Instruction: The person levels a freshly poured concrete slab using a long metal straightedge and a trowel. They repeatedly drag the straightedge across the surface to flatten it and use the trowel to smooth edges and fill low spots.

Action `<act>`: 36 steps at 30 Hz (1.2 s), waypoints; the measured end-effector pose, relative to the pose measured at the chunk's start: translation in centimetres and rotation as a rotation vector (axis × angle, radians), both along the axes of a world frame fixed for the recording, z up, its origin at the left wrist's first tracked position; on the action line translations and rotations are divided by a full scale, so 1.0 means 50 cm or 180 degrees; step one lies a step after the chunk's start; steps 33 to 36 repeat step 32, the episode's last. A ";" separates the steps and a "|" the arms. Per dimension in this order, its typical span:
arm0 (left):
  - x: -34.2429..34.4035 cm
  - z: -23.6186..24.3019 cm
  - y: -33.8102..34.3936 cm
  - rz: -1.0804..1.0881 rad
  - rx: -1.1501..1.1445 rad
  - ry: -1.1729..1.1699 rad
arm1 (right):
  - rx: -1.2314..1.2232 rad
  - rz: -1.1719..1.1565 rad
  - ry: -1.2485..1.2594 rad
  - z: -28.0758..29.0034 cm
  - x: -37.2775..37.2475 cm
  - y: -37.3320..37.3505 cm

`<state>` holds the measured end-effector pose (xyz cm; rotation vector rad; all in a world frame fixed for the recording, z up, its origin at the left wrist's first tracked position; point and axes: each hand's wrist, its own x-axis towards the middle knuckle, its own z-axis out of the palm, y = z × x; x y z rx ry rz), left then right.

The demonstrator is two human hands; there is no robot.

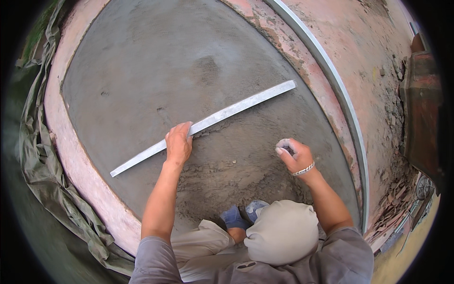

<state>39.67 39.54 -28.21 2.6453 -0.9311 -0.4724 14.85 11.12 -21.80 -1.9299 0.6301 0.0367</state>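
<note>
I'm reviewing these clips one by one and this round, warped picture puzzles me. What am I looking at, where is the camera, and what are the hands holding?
There is no machine here, only a person working with bare hands. The one picture comes from a wide fisheye camera on the person's head, looking down, so straight edges bend. The left hand grips a long, pale straightedge lying across a grey mortar bed, smooth farther off and rough, crumbly near the knees. The right hand, with a bracelet at the wrist, is curled shut, its fingers coated in grey mortar; what it holds is hidden. A pinkish border and a green tarp lie at the left.
</note>
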 end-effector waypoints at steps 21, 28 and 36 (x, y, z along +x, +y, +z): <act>-0.142 0.033 -0.015 -0.0579 -0.0062 0.0088 | -0.0047 -0.0156 -0.0122 0.020 -0.059 0.001; 0.245 -0.001 -0.022 0.0664 0.0109 -0.0467 | -0.0092 -0.0116 -0.0115 0.037 -0.072 -0.005; 0.256 -0.023 -0.044 0.0767 0.0299 -0.0496 | -0.0041 -0.0149 0.0064 0.036 -0.075 -0.010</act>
